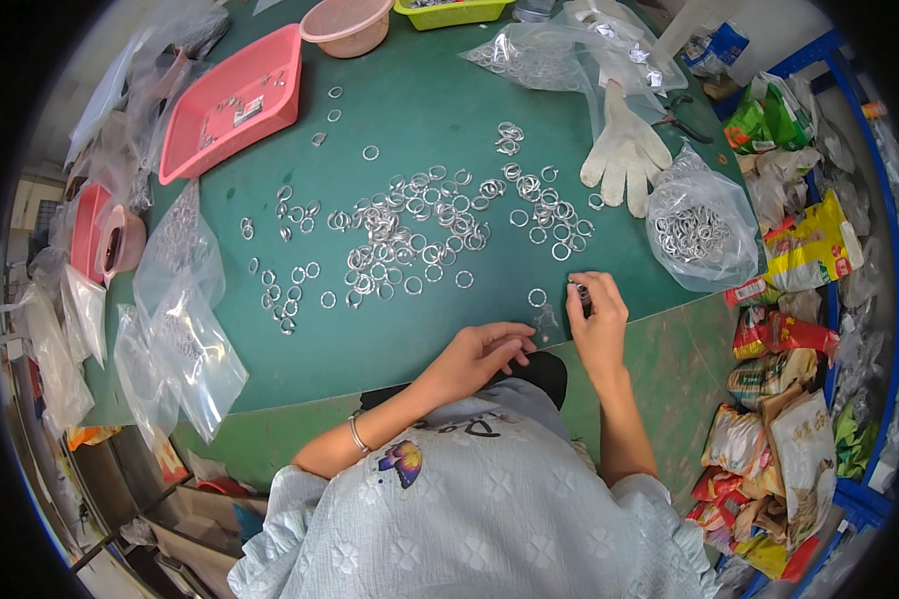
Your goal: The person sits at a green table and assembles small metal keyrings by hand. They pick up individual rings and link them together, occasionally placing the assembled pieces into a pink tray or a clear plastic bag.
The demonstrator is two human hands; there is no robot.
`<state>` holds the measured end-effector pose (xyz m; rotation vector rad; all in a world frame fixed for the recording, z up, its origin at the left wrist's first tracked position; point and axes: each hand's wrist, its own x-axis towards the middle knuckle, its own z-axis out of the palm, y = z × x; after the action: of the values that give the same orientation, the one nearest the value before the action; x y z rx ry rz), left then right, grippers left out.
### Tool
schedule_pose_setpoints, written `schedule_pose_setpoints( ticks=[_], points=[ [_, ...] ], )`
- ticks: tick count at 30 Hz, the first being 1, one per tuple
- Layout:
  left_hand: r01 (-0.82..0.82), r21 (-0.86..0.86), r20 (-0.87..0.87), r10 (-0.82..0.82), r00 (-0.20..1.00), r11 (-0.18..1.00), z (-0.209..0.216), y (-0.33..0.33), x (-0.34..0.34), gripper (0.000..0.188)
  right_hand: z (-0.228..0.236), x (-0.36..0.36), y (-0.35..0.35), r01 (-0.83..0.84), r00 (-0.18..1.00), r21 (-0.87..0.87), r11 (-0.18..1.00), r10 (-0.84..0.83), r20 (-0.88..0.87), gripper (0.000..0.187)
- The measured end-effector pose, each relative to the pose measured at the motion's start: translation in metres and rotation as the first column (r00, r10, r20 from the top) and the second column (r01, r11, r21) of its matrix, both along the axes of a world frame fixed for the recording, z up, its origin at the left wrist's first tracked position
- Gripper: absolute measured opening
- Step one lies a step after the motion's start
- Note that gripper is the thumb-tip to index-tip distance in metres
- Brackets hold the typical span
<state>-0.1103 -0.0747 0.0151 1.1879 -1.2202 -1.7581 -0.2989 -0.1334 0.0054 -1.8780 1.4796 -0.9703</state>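
My right hand is closed in a pinch on silver metal rings near the table's front edge. How many rings it holds is partly hidden by the fingers. A single ring lies just left of that hand, beside a small clear plastic piece. At the edge of the table rests my left hand, its fingers loosely bent and apart with nothing visible in them. Beyond both hands a large loose heap of silver rings spreads over the green table, with smaller clusters to its right and left.
On the right lie a bag of rings, a white glove and pliers. A pink tray stands far left, near a pink bowl and a yellow-green basket. Plastic bags cover the left edge.
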Motion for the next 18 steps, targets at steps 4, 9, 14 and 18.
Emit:
schedule_pose_setpoints(
  ticks=[4, 9, 14, 18],
  points=[
    [-0.124, 0.612, -0.493, 0.500, 0.712, 0.781, -0.001, -0.005, -0.009, 0.030, 0.021, 0.019, 0.018, -0.139, 0.983, -0.033, 0.990, 0.142, 0.113, 0.012],
    [-0.009, 0.582, -0.601, 0.437, 0.669, 0.813, -0.029, -0.006, -0.005, 0.029, 0.019, 0.010, -0.003, -0.245, 0.961, -0.040, 0.969, 0.248, 0.121, 0.015],
    [0.011, 0.528, -0.591, 0.358, 0.723, 0.849, -0.030, -0.008, -0.004, 0.031, -0.006, -0.008, -0.044, -0.079, 0.971, -0.275, 0.958, 0.011, -0.239, 0.017],
    [-0.102, 0.497, -0.552, 0.405, 0.729, 0.862, -0.015, -0.014, -0.009, 0.037, -0.015, -0.014, -0.044, -0.034, 0.940, -0.306, 0.951, -0.074, -0.334, 0.010]
  ],
)
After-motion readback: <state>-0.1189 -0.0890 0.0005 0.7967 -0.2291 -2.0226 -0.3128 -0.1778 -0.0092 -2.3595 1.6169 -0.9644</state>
